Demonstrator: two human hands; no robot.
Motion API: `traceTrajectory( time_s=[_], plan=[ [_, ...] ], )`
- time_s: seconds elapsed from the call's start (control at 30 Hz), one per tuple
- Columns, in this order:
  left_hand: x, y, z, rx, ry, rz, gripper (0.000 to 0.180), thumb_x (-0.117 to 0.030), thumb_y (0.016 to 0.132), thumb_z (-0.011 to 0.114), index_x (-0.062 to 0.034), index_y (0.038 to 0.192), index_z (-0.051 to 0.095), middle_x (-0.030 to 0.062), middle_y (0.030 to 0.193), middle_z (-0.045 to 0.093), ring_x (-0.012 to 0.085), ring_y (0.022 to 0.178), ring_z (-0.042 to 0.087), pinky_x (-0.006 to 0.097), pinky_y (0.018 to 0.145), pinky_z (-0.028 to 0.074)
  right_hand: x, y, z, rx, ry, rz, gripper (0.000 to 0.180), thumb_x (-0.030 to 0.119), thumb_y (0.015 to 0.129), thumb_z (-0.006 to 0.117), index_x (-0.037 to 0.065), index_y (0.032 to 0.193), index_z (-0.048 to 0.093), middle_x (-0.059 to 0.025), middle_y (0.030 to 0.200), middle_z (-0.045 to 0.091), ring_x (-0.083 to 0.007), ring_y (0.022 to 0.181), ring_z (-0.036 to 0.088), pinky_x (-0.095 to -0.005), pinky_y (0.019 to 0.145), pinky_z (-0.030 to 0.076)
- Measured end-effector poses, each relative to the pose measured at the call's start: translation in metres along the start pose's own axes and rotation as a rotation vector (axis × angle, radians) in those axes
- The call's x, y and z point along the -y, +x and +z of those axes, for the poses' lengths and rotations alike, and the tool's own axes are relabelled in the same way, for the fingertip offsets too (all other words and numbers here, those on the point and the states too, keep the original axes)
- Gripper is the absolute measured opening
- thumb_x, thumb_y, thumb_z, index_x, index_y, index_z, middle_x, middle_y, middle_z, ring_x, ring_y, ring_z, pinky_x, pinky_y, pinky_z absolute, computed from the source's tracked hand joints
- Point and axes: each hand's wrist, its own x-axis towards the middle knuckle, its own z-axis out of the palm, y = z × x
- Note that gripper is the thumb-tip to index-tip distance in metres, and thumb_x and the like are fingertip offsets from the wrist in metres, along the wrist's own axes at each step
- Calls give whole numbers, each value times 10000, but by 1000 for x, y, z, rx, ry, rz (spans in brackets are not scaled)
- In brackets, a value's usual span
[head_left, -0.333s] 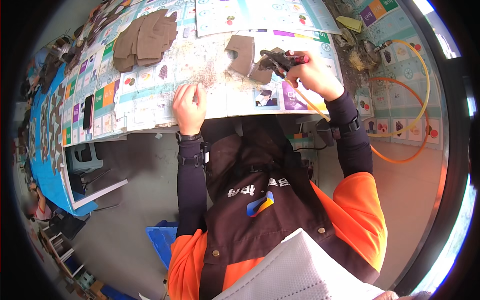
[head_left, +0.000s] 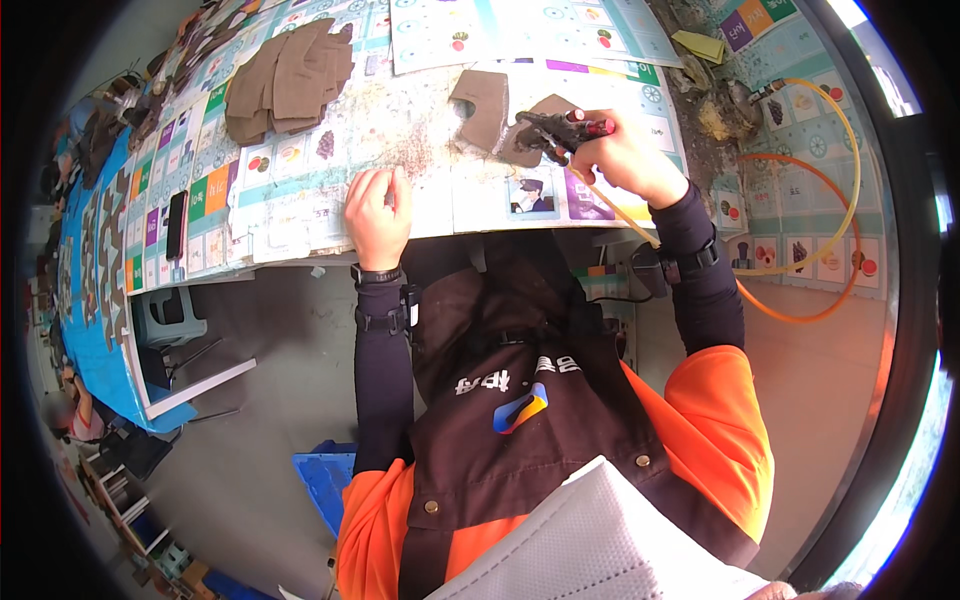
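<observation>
The tabletop [head_left: 300, 225] is covered with pale printed sheets of coloured picture squares, stained and speckled with dark grime near its middle. A blue-edged strip runs down its left side, and a black phone [head_left: 176, 224] lies there. A stack of brown pieces [head_left: 285, 85] sits toward the far left. Below the tabletop the floor [head_left: 250, 420] is grey concrete, with a grey stool [head_left: 165, 320] and a blue crate [head_left: 325, 480]. To the right, a yellow hose [head_left: 850, 180] and an orange hose [head_left: 800, 305] loop over more picture sheets.

The right hand [head_left: 625, 160] has its grip clamped on a tool [head_left: 560, 128], dark and grimy with a red end piece. Its long axis lies nearly crosswise to the person, the dark tip pointing left and the red end right, at the hand. A thin yellow line trails from under the hand toward the tabletop edge. The tip is over a brown piece [head_left: 525, 140] lying flat near the front edge; whether they touch I cannot tell. A second brown piece [head_left: 482, 108] lies just left of it.

The left hand [head_left: 378, 215] rests on the tabletop near its front edge, fingers curled loosely together and holding nothing, well apart from the tool.
</observation>
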Motion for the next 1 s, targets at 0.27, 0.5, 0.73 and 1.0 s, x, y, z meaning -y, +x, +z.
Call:
traceTrajectory(
  time_s=[0.27,0.5,0.73,1.0],
  plan=[
    [1,0,1,14,13,-5,141,-60,877,646,0,762,590,140,743,593,329,722,588,393,669,482,-1,-7,-4,103,54,167,84,154,571,664,80,611,670,-92,931,717,-276,673,631,-343,605,483],
    [1,-1,1,12,13,-24,136,-54,874,646,-3,763,586,137,748,597,322,723,593,393,673,485,1,-1,-8,18,240,314,325,128,599,646,52,905,724,-88,810,707,-199,639,627,-300,607,480],
    [-1,-1,2,16,-1,-12,128,-52,876,646,-2,772,593,132,758,604,316,723,595,387,671,484,2,-4,-23,56,175,238,135,1,780,598,54,684,677,-58,836,661,-66,471,486,-220,583,465],
    [-2,1,3,-24,-16,8,144,-36,887,634,7,762,577,115,735,580,282,671,564,349,634,464,4,-6,-33,-45,449,422,129,17,792,567,1,690,643,-36,714,632,-64,455,450,-211,512,400]
  ],
)
